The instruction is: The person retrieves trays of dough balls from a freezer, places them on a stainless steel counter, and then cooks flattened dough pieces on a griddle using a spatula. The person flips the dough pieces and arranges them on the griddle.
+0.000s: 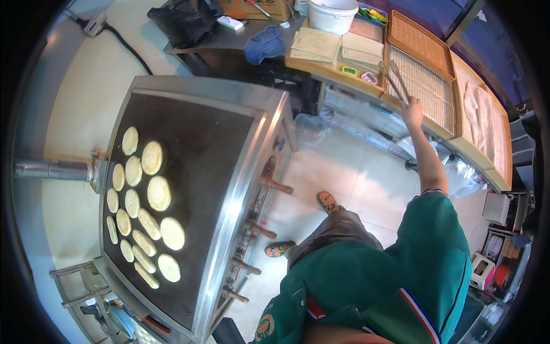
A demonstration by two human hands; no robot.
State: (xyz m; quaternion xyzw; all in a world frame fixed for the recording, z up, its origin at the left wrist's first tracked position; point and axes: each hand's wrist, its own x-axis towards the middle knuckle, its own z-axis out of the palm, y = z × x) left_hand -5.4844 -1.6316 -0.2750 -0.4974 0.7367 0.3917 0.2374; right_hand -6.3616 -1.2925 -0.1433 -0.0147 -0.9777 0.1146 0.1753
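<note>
My right hand is stretched out to the right, its fingers closed round the handle end of metal tongs. The arms of the tongs are spread apart and lie over the left edge of a wire cooling rack on the counter. I cannot make out anything between their tips. On the left, several round and oval flatbreads lie on a dark griddle, pale with some lightly browned. My left hand is out of view.
Beside the rack stand a woven tray and a cloth-lined wooden tray. Paper bags, a white bucket and small timers share the counter. Wooden-handled knobs jut from the griddle's front into the tiled walkway.
</note>
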